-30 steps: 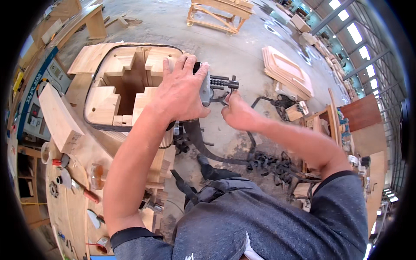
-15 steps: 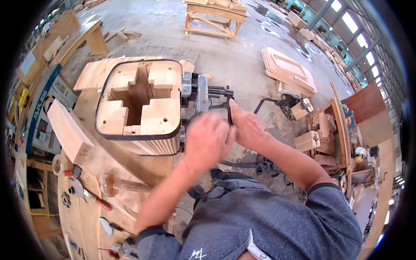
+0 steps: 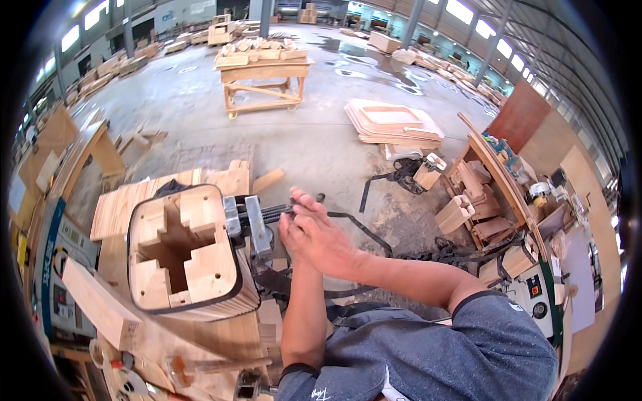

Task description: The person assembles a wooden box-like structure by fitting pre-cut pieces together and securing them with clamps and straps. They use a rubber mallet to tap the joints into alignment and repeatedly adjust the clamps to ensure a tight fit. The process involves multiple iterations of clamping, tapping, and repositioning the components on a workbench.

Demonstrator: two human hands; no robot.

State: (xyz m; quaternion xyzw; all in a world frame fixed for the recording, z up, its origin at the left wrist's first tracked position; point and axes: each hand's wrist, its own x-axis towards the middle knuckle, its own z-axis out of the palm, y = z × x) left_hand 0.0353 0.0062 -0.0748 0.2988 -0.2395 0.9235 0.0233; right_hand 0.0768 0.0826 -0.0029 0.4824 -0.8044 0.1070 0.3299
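A hollow wooden block (image 3: 207, 271) with a stepped opening stands at the left, a black band (image 3: 239, 281) around its top edge. A metal screw clamp (image 3: 257, 227) sits against its right side, its threaded rod (image 3: 274, 212) pointing right. My left hand (image 3: 290, 235) and my right hand (image 3: 328, 244) are pressed together at the rod's outer end, around the clamp handle (image 3: 321, 198), whose tip shows past the fingers. The right hand overlaps the left and hides most of its fingers and palm.
Boards (image 3: 114, 212) lie behind the block, and a thick wooden piece (image 3: 93, 301) leans at its left. A mallet (image 3: 179, 371) lies on the bench in front. Black straps (image 3: 364, 230) trail over the floor. A wheeled wooden cart (image 3: 261, 72) and stacked panels (image 3: 381, 120) stand farther off.
The view has tilted up and the block appears lower. My left hand, blurred beside the clamp before, is now pressed against my right hand at the handle.
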